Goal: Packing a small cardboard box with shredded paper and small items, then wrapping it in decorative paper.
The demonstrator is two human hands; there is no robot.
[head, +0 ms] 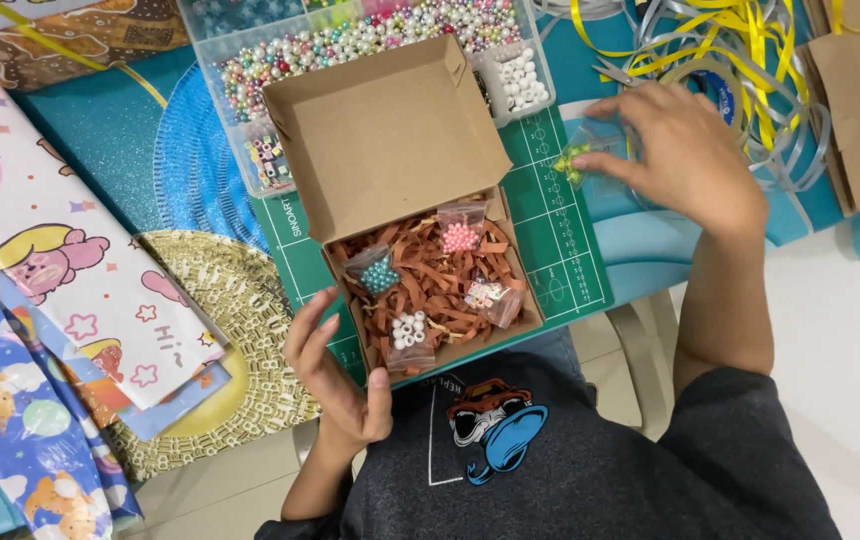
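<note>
At the lower centre of the frame, the left hand [335,375] rests open against the left edge of the cardboard box [430,285], fingers loosely spread, holding nothing. Farther, at the upper right, the right hand [685,150] pinches a small clear bag of yellow-green beads [572,160], up and right of the box. Its fingertips hide most of the bag.
</note>
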